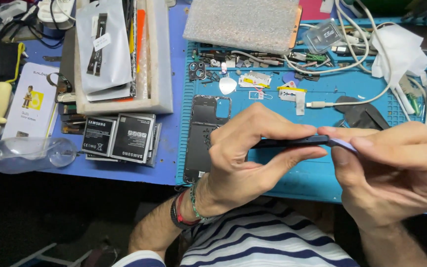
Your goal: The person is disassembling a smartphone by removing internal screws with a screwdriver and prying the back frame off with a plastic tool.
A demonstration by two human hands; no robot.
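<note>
Pinching the dark phone [292,142] edge-on in our left hand [243,153], its long axis running nine to three above the blue tabletop mat [292,183], we press our right hand [396,168] grip onto a lilac pick [341,144] at its three o'clock end.

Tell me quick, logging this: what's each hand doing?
Left hand: closed on thin black phone, held edge-on.
Right hand: pinching flat lilac pick at the phone's end.

Bright, even overhead light, soft shadows, sharp centre, dark lower edge.
</note>
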